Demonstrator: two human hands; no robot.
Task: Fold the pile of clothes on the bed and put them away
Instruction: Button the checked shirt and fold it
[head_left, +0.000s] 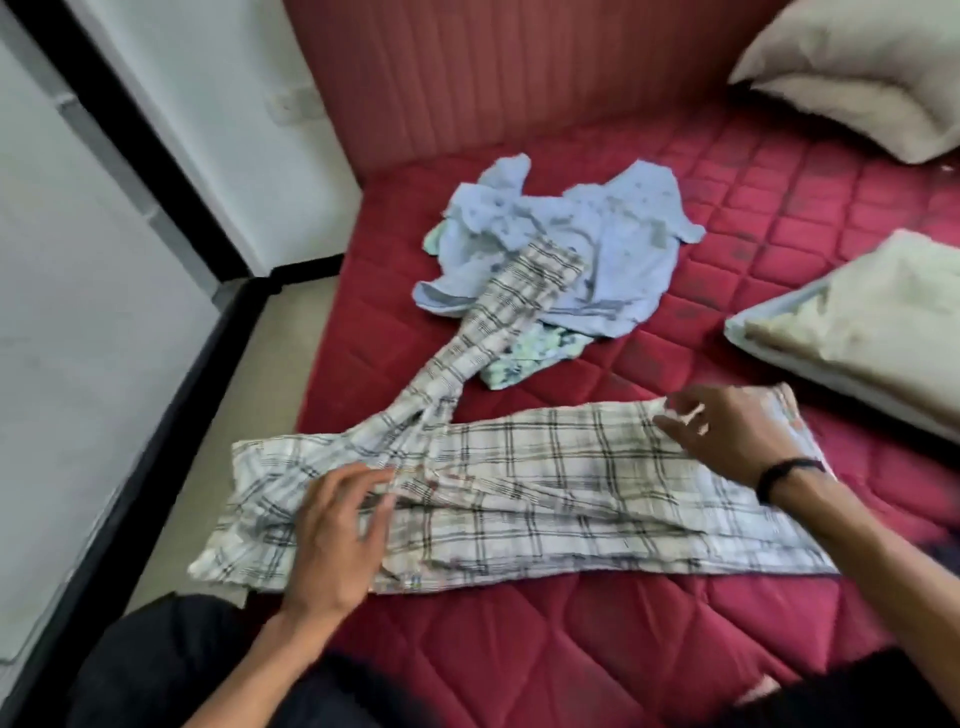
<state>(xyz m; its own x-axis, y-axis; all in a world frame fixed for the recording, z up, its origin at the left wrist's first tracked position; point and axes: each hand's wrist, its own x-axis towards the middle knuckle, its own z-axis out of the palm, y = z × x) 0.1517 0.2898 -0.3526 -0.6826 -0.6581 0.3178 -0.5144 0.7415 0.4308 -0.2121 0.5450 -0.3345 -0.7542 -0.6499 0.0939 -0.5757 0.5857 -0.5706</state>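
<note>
On the red bed (675, 639) the checked trousers (519, 499) lie spread flat, the left hand (337, 540) resting on them with straight fingers, the right hand (737, 431) pinching their far edge.

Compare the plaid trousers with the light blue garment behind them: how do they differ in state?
The plaid trousers lie spread flat near the person, both hands on them; the light blue garment sits crumpled, untouched, farther back. One trouser leg lies across the blue garment. Both rest on the red mattress.
</note>
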